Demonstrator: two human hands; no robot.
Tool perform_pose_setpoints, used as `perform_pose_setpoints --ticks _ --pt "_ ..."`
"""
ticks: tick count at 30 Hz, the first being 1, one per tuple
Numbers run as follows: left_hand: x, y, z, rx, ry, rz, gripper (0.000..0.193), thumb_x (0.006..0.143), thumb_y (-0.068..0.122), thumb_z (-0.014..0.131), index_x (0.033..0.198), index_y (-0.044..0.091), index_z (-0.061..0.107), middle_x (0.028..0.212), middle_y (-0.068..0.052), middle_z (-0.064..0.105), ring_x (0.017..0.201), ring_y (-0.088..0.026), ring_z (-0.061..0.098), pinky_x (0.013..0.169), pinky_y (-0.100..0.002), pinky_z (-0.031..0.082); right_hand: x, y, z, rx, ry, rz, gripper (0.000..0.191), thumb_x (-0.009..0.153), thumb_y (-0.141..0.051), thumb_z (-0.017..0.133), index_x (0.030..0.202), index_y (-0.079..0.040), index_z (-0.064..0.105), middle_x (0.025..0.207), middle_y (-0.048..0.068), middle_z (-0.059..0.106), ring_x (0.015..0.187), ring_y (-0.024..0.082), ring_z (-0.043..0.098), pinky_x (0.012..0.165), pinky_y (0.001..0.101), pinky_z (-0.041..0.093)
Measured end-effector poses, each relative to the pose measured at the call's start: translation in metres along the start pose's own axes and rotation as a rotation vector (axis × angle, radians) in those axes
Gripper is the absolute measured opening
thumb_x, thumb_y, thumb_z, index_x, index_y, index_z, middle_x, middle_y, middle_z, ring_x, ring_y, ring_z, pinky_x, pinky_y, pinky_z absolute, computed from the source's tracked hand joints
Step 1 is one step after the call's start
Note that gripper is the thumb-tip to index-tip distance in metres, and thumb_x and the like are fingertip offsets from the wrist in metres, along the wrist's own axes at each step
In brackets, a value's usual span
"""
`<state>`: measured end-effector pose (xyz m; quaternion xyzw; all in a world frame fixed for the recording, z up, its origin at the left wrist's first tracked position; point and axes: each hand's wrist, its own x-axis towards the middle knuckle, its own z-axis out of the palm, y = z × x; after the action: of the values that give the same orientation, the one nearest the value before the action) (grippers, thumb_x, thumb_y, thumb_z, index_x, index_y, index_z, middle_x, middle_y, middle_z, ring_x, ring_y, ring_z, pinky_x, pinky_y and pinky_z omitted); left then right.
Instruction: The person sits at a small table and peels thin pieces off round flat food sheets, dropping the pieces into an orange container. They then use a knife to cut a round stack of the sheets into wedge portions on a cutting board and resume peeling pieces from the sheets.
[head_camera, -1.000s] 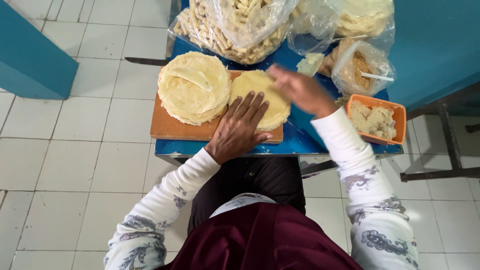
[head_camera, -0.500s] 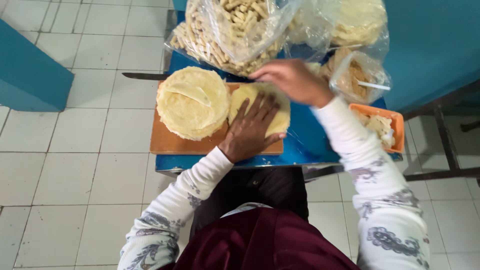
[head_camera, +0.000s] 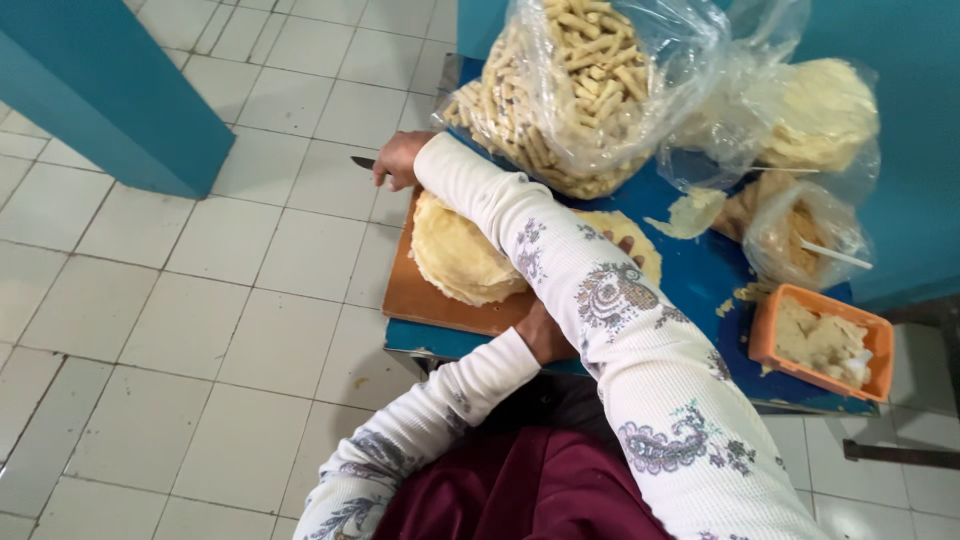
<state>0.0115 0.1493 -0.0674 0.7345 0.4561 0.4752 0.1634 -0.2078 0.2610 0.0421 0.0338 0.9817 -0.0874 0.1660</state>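
Observation:
My right hand (head_camera: 400, 158) reaches across my body to the far left edge of the blue table (head_camera: 700, 285). It is closed on the handle of a knife (head_camera: 362, 162) whose blade sticks out to the left. A wooden cutting board (head_camera: 420, 300) carries a stack of thin round pale wrappers (head_camera: 455, 250) and one single wrapper (head_camera: 645, 255) beside it. My left hand (head_camera: 548, 335) lies flat on that single wrapper and is mostly hidden under my right sleeve.
A big clear bag of rolled pastry sticks (head_camera: 580, 90) stands at the back. To the right are a bag of round wrappers (head_camera: 820, 105), a small bag with a spoon (head_camera: 800, 235) and an orange tray (head_camera: 765, 335) of filling. A teal panel (head_camera: 90, 90) stands on the tiled floor, left.
My right hand has swept from the single wrapper across to the table's far left edge and closed on the knife. The left hand stays on the wrapper. The view has moved closer.

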Motion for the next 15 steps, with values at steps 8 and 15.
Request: perform_pose_setpoints --ticks 8,15 --pt "0.012 0.021 -0.011 0.078 -0.011 -0.039 0.061 0.113 0.037 0.027 0.168 0.014 0.015 0.176 -0.007 0.023 0.163 -0.027 0.024 0.135 -0.045 0.019 0.005 0.002 0.019 -0.088 0.371 0.021 0.060 0.095 -0.003 0.047 0.152 -0.012 0.033 0.103 0.022 0.068 0.091 0.042 0.070 0.078 0.0526 0.056" --pt "0.028 0.043 -0.044 0.613 -0.109 0.113 0.054 0.101 0.040 0.058 0.141 0.005 0.045 0.153 -0.021 0.045 0.149 -0.041 0.037 0.124 -0.055 0.027 -0.078 0.032 -0.070 0.675 0.733 0.052 0.027 0.120 -0.022 0.044 0.120 -0.004 0.064 0.093 0.020 0.073 0.086 0.031 0.073 0.093 0.0388 0.056"
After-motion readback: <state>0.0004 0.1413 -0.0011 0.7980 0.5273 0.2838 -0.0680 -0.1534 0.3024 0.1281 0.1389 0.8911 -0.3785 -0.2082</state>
